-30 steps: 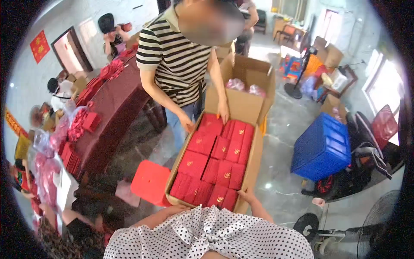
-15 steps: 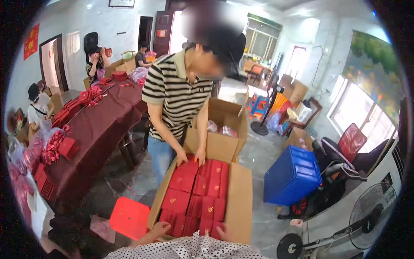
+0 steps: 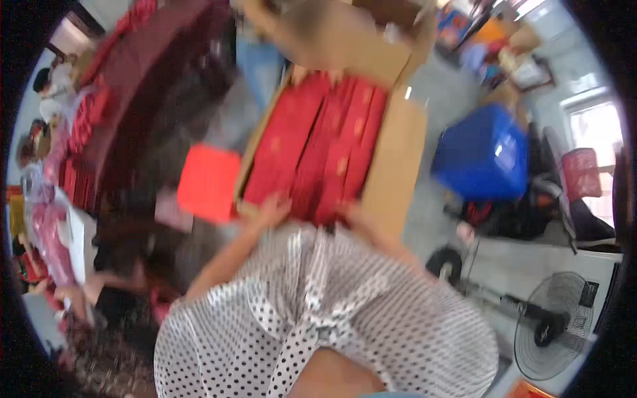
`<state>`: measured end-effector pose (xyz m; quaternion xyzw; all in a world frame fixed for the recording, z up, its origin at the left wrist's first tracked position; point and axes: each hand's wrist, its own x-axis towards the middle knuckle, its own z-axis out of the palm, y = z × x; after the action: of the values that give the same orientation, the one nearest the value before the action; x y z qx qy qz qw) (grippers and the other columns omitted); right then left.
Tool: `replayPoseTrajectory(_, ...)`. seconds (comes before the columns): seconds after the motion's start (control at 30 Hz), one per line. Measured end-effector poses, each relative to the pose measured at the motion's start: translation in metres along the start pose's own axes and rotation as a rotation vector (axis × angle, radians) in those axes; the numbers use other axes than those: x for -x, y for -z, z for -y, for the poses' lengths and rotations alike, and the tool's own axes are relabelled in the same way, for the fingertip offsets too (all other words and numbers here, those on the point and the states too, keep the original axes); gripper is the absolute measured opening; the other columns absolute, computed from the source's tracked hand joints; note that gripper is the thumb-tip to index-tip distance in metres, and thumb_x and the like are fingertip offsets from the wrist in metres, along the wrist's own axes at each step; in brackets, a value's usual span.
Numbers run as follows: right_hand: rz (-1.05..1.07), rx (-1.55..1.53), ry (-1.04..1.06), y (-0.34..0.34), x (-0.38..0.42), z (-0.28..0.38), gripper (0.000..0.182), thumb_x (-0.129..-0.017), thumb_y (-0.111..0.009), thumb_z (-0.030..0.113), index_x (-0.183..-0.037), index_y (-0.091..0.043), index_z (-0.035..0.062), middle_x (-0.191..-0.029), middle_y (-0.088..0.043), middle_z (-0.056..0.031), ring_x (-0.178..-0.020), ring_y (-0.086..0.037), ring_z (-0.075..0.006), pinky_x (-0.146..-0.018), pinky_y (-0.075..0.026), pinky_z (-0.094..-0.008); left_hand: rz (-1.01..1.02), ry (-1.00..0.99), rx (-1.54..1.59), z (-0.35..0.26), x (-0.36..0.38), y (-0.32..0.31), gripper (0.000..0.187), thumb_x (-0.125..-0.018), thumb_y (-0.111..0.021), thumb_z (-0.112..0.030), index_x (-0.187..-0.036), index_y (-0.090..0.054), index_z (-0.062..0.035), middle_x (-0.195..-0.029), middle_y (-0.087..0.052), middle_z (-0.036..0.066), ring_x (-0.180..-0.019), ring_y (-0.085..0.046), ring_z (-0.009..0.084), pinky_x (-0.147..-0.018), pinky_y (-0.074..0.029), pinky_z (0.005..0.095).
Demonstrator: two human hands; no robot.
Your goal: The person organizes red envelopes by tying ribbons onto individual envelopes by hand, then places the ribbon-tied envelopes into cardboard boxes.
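Note:
An open cardboard box (image 3: 391, 169) stands in front of me, packed with red packets (image 3: 285, 139) in rows, some with small gold marks. At the box's near left corner my left hand (image 3: 273, 211) lies against the packets. My right hand (image 3: 350, 212) is at the near right end of the rows, touching them. Motion smears the fingers of both hands, so their grip cannot be made out. Across the box, a co-worker's hands (image 3: 318, 74) reach to the far end of the packets.
A red plastic stool (image 3: 211, 182) is left of the box. Beyond it runs a long table with a dark red cloth (image 3: 149, 73). To the right are a blue bin (image 3: 483, 152) and a standing fan (image 3: 554, 325). Another person sits at the lower left.
The view has tilted down, so the box appears higher and my blouse fills the lower part. Both my hands remain at the box's near end, with more of my forearms showing.

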<state>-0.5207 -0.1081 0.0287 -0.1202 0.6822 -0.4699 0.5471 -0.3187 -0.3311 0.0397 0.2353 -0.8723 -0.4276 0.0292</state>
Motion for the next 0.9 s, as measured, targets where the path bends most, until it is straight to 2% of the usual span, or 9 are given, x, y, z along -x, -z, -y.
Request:
replayPoseTrajectory(0.03, -0.038, 0.004, -0.109, -0.010, 0.030, 0.054, 0.023, -0.089, -0.057, 0.032, -0.095, -0.064, 0.0110, -0.079, -0.063, -0.0018, -0.065, -0.056, -0.0156, -0.059, -0.045, -0.0319, 0.059, 0.120, 0.055, -0.013, 0.000, 0.006, 0.044, -0.086, -0.057, -0.036, -0.113, -0.057, -0.0016, -0.108, -0.061, 0.018, -0.100, -0.058, 0.0295, -0.085, -0.046, 0.0390)
replayPoseTrajectory(0.1, -0.081, -0.235, -0.229, -0.009, 0.020, 0.028, 0.032, -0.089, -0.054, 0.040, -0.101, -0.064, 0.0114, -0.084, -0.065, -0.0063, -0.070, -0.060, -0.0208, -0.065, -0.049, -0.0359, 0.138, 0.193, 0.238, -0.001, -0.003, -0.003, 0.054, -0.086, -0.060, -0.036, -0.125, -0.051, 0.0009, -0.125, -0.054, 0.018, -0.118, -0.050, 0.0251, -0.099, -0.040, 0.0346)
replayPoseTrajectory(0.13, -0.147, -0.074, -0.260, 0.011, -0.006, -0.008, 0.039, -0.087, -0.058, 0.041, -0.110, -0.059, 0.0096, -0.097, -0.065, -0.0076, -0.081, -0.060, -0.0201, -0.071, -0.048, -0.0365, 0.127, 0.249, 0.399, -0.009, 0.001, -0.005, 0.057, -0.086, -0.061, -0.036, -0.126, -0.049, 0.0028, -0.125, -0.053, 0.018, -0.117, -0.051, 0.0260, -0.099, -0.040, 0.0350)
replayPoseTrajectory(0.2, -0.285, -0.125, -0.255, -0.016, 0.055, 0.059, 0.052, -0.083, -0.063, 0.042, -0.121, -0.051, 0.0087, -0.111, -0.060, -0.0078, -0.092, -0.056, -0.0183, -0.076, -0.045, -0.0333, 0.191, 0.370, 0.559, -0.036, 0.001, 0.004, 0.060, -0.085, -0.062, -0.037, -0.127, -0.047, 0.0033, -0.128, -0.050, 0.020, -0.117, -0.050, 0.0283, -0.099, -0.040, 0.0346)
replayPoseTrajectory(0.33, -0.267, -0.165, -0.324, -0.021, 0.058, 0.076, 0.065, -0.080, -0.065, 0.042, -0.130, -0.043, 0.0062, -0.123, -0.053, -0.0087, -0.104, -0.051, -0.0196, -0.081, -0.041, -0.0316, 0.203, 0.281, 0.285, -0.038, -0.011, -0.006, 0.069, -0.082, -0.061, -0.045, -0.129, -0.044, 0.0038, -0.132, -0.045, 0.024, -0.125, -0.041, 0.0350, -0.102, -0.035, 0.0385)
replayPoseTrajectory(0.43, -0.233, -0.051, -0.297, -0.022, 0.065, 0.088, 0.069, -0.080, -0.066, 0.042, -0.132, -0.040, 0.0048, -0.122, -0.054, -0.0088, -0.099, -0.051, -0.0183, -0.080, -0.042, -0.0315, 0.123, 0.338, 0.135, -0.034, -0.022, -0.020, 0.075, -0.080, -0.060, -0.048, -0.130, -0.041, 0.0039, -0.132, -0.043, 0.026, -0.126, -0.039, 0.0370, -0.104, -0.032, 0.0399)
replayPoseTrajectory(0.63, -0.185, -0.009, -0.303, -0.023, 0.043, 0.061, 0.091, -0.080, -0.067, 0.041, -0.138, -0.019, -0.0102, -0.137, -0.040, -0.0219, -0.122, -0.045, -0.0265, -0.101, -0.036, -0.0349, 0.182, 0.524, 0.127, -0.056, -0.030, -0.018, 0.077, -0.079, -0.064, -0.044, -0.133, -0.036, 0.0043, -0.128, -0.046, 0.026, -0.121, -0.043, 0.0345, -0.101, -0.035, 0.0393)
replayPoseTrajectory(0.73, -0.188, 0.061, -0.258, -0.024, 0.055, 0.076, 0.095, -0.078, -0.068, 0.042, -0.139, -0.017, -0.0103, -0.136, -0.040, -0.0218, -0.122, -0.045, -0.0268, -0.100, -0.037, -0.0338, 0.218, 0.452, 0.503, -0.039, -0.026, -0.029, 0.071, -0.079, -0.068, -0.033, -0.132, -0.037, 0.0019, -0.122, -0.051, 0.023, -0.115, -0.048, 0.0305, -0.096, -0.039, 0.0378)
replayPoseTrajectory(0.9, -0.184, 0.000, -0.261, -0.029, 0.053, 0.063, 0.103, -0.076, -0.069, 0.047, -0.142, -0.012, -0.0060, -0.144, -0.027, -0.0202, -0.130, -0.033, -0.0289, -0.104, -0.031, -0.0392, 0.101, 0.301, 0.579, -0.056, -0.006, -0.038, 0.054, -0.080, -0.067, -0.020, -0.124, -0.043, -0.0005, -0.112, -0.057, 0.018, -0.105, -0.055, 0.0264, -0.089, -0.043, 0.0363)
